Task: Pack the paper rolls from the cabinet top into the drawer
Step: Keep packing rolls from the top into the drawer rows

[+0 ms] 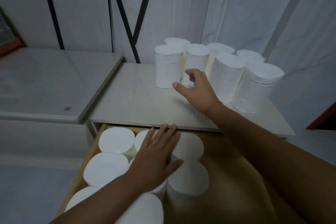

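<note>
Several white paper rolls (225, 76) stand upright in a cluster at the back of the pale cabinet top (138, 103). My right hand (197, 90) reaches over the top with fingers spread, just in front of the second roll from the left (197, 56), holding nothing. Below, the wooden drawer (87, 160) is pulled out and holds several upright rolls (116, 139). My left hand (156, 154), wearing a gold ring, lies flat with fingers together on the tops of the rolls in the drawer's middle. Part of those rolls is hidden by my arm.
A grey folding table (45, 85) adjoins the cabinet on the left. Black metal rods (125, 16) lean against the white wall behind. The drawer's right half (234, 178) shows bare wooden bottom. A red-brown edge (321, 114) shows at far right.
</note>
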### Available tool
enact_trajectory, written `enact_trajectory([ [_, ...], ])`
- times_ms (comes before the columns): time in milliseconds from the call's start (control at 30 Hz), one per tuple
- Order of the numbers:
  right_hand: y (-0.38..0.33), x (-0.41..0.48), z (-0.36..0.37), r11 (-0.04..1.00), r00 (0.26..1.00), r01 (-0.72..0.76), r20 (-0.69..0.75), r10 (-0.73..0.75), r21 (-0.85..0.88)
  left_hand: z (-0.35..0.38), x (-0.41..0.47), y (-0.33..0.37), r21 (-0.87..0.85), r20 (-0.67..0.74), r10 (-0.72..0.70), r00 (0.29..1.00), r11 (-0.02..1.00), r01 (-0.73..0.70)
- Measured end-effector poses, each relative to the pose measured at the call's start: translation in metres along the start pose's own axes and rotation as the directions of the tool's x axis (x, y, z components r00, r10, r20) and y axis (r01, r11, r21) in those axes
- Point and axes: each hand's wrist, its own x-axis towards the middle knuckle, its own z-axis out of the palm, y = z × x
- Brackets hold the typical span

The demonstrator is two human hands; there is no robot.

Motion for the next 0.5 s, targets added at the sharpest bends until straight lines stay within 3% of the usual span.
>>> enact_trajectory([
  [100,-0.006,0.045,0.015,0.966,0.985,0.119,-0.094,-0.144,-0.230,0.002,0.000,-0.001,-0.025,-0.027,-0.004,1.000,1.000,0.003],
  [167,-0.008,0.075,0.021,0.854,0.968,0.164,-0.086,-0.236,-0.494,0.002,0.000,-0.001,-0.050,-0.037,0.000,0.999,0.999,-0.002],
  [233,-0.010,0.100,0.025,0.744,0.961,0.175,-0.053,-0.273,-0.645,0.003,0.000,-0.001,-0.055,-0.038,-0.004,0.999,0.998,0.001],
  [500,-0.009,0.143,0.038,0.643,0.974,0.173,0.032,-0.225,-0.746,0.009,0.001,-0.003,-0.026,-0.102,0.009,0.995,1.000,-0.012],
])
